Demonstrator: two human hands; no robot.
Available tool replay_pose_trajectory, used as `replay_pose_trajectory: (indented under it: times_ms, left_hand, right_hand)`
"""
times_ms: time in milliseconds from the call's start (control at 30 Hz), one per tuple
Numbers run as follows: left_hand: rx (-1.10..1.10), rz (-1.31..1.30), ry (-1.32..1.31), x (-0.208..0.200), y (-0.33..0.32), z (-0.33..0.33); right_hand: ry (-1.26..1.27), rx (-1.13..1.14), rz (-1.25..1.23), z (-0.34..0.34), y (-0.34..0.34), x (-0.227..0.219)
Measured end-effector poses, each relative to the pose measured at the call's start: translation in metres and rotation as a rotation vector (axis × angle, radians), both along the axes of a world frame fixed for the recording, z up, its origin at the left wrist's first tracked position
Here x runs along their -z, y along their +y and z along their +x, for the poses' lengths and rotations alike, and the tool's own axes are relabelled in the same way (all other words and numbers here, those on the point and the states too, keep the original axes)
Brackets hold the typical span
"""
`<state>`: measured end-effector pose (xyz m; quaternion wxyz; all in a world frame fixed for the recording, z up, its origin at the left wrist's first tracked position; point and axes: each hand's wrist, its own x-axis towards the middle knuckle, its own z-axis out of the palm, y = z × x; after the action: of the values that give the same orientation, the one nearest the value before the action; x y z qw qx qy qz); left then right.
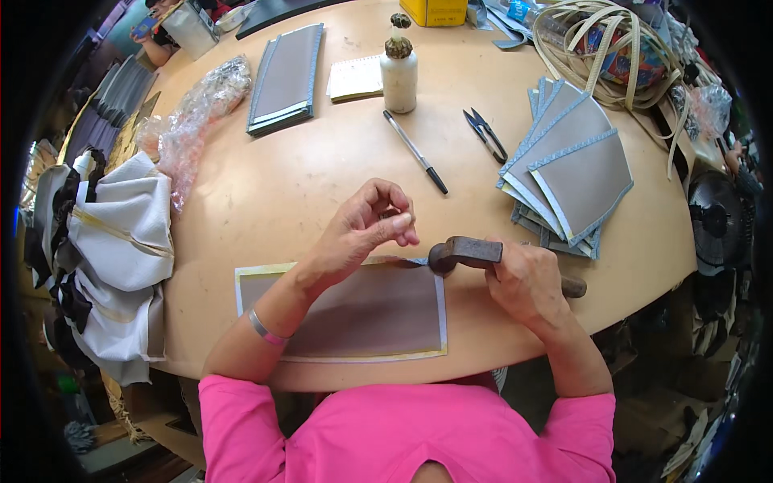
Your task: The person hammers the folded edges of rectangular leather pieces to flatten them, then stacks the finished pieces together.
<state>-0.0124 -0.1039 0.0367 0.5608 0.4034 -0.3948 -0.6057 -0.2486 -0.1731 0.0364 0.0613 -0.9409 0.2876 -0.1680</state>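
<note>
My right hand [527,282] is wrapped round the handle of a hammer [475,252]. The hammer's rounded dark head rests at the far right corner of a grey-brown panel [362,314] with pale, yellow-stained borders. That panel lies flat near the table's front edge. Over its far edge hovers my left hand [366,217], fingers curled and thumb pressed to the fingertips; whatever they may pinch is hidden. Part of the far border near the hammer looks folded, showing a bluish bit. My left forearm covers some of the panel's left half.
Fanned grey panels with blue edges [584,173] lie right, near black thread snips [485,135]. Further back are a pen [415,151], a white bottle [399,80], a notepad [356,78] and stacked panels [286,76]. White material [121,233] and plastic wrap [193,121] sit left; coiled strips [600,48] back right.
</note>
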Motion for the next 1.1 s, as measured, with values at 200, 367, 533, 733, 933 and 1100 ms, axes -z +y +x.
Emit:
replay_pose_trajectory:
  times_ms: [200,367,533,733,933,1100]
  left_hand:
    - [-0.094,0.066,-0.416,0.001,0.004,0.005]
    - [-0.077,-0.224,-1.284,0.009,0.022,0.009]
    - [0.003,-0.403,-1.297,0.018,0.037,-0.002]
    - [-0.049,-0.494,-1.264,0.033,0.052,-0.012]
    - [0.008,-0.628,-1.491,0.026,0.057,-0.011]
    - [-0.001,-0.616,-1.470,0.022,0.062,-0.004]
  right_hand:
    - [-0.058,-0.026,-0.030,-0.001,0.000,0.004]
    - [0.009,0.006,-0.021,0.002,0.002,0.003]
    - [0.020,-0.005,-0.039,-0.001,0.000,0.001]
    - [0.063,0.074,-0.046,-0.010,-0.007,-0.022]
    - [0.046,-0.130,-0.019,-0.005,0.004,-0.011]
    - [0.121,-0.091,-0.139,0.004,0.001,-0.035]
